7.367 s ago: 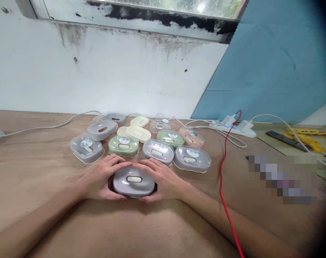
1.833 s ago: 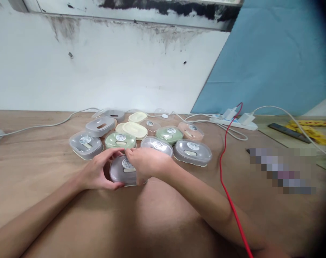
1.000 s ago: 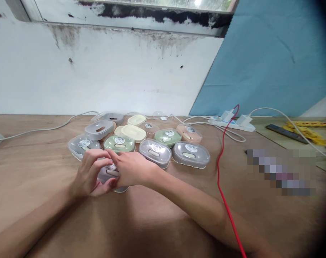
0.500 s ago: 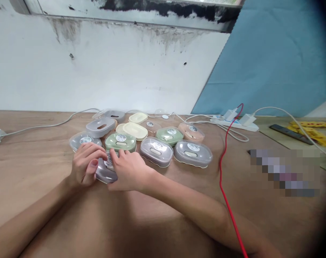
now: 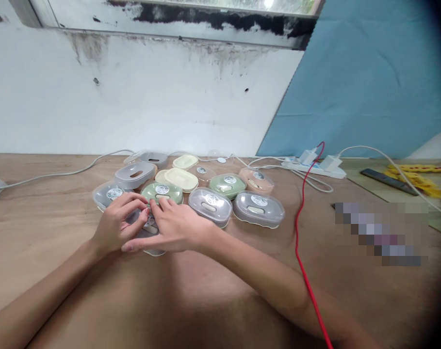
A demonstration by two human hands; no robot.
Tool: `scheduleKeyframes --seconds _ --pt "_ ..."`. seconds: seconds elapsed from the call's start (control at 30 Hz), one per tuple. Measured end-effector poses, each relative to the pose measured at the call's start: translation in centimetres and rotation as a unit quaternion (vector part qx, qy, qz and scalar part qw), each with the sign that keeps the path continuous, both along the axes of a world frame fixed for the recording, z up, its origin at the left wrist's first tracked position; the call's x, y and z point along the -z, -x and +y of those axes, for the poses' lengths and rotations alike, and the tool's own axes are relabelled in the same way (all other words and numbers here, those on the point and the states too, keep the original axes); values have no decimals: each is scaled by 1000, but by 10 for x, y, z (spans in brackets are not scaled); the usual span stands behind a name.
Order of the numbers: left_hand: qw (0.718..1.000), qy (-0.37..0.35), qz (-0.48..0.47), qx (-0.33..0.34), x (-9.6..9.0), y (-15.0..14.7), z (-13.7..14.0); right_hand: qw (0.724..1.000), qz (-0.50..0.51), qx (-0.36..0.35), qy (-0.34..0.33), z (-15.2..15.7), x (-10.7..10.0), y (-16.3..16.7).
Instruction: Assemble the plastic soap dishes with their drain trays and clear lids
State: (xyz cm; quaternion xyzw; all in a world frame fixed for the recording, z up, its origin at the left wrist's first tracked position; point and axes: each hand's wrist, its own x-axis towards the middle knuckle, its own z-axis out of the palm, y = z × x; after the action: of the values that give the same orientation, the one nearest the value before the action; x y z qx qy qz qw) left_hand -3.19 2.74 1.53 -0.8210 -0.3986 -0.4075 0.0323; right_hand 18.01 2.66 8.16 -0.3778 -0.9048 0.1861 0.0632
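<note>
A grey oval soap box with a clear lid and a round sticker lies on the table between my hands, mostly covered by them. My left hand is at its left side with the fingers curled, thumb and fingertips near the sticker. Over the right part of the box lies my right hand, its fingers on the far edge and its thumb stretched across the front. Just beyond are a green soap box and a grey lidded one. Two more grey lidded boxes, the nearer and the farther-right one, sit to the right.
Behind stand an open grey tray, cream trays, another green box and a peach box. A red cable runs from a power strip along the right. Yellow items lie far right.
My right thumb has swung out to the left across the box's front. My left fingers have moved in closer to the right hand. The view has shifted slightly.
</note>
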Motion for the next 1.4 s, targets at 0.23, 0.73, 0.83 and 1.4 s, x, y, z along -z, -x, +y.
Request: scheduleKeyframes --seconds 0.23,0.73,0.83,1.4 --pt "997 35 -23 57 3 2 3 987 33 140 -74 69 -18 -50" --pt "998 44 13 47 -9 23 15 962 1 269 -40 120 30 -55" --pt "999 15 -9 -40 -14 37 21 960 -2 278 -40 121 30 -48" --pt "948 180 -129 -231 -1 65 55 952 123 280 -1 116 -1 -63"
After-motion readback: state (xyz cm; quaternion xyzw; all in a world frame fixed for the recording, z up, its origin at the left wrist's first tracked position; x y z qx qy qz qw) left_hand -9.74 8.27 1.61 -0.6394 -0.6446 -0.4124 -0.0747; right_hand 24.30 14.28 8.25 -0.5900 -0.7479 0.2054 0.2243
